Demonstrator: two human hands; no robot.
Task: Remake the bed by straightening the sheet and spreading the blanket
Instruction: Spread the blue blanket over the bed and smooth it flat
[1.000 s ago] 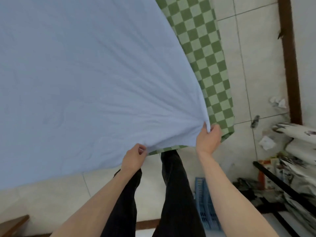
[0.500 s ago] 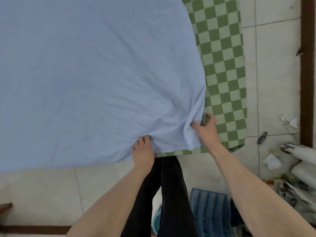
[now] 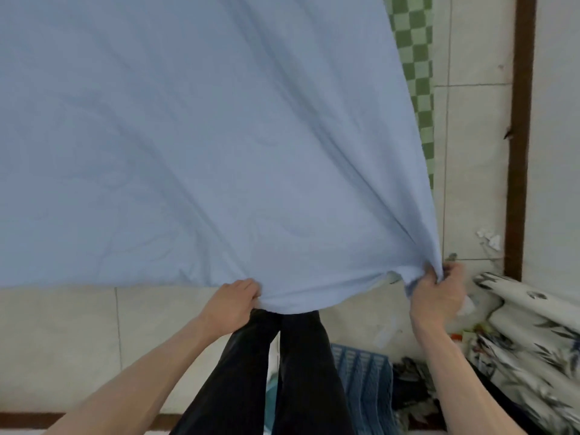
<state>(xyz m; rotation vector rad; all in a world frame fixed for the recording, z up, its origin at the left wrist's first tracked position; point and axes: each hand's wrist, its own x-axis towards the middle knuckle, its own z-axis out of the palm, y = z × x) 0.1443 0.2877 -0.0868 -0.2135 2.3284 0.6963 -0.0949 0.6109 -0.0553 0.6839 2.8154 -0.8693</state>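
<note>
Hands both gripping the near edge of the light blue blanket [image 3: 219, 136]. Left hand [image 3: 230, 304] has fingers curled over a bunched bit of the hem, knuckles up, just above the person's black trousers [image 3: 266, 372]. Right hand [image 3: 437, 296] out to the right, fingers and thumb clamped round the blanket's near right corner, cloth gathered into tight folds at the grip. Between the two hands the hem sags in a shallow curve. Creases fan out from the right hand up and across the cloth, so the fabric looks pulled taut from that corner. Blanket fills most of the view beyond the hands, stretching away and left, lifted rather than lying flat. Past the right hand, along the blanket's far right edge, a strip of green checkered sheet [image 3: 417, 73] shows, mostly covered. Below and right of the right hand: blue plastic crate [image 3: 364, 368] on the tiled floor [image 3: 470, 152], plus rolled white fabric with dark print [image 3: 533, 324]. Further right a dark brown wooden post [image 3: 521, 120] runs up the frame. Small white scraps [image 3: 489, 240] on the floor just beyond the right hand.
</note>
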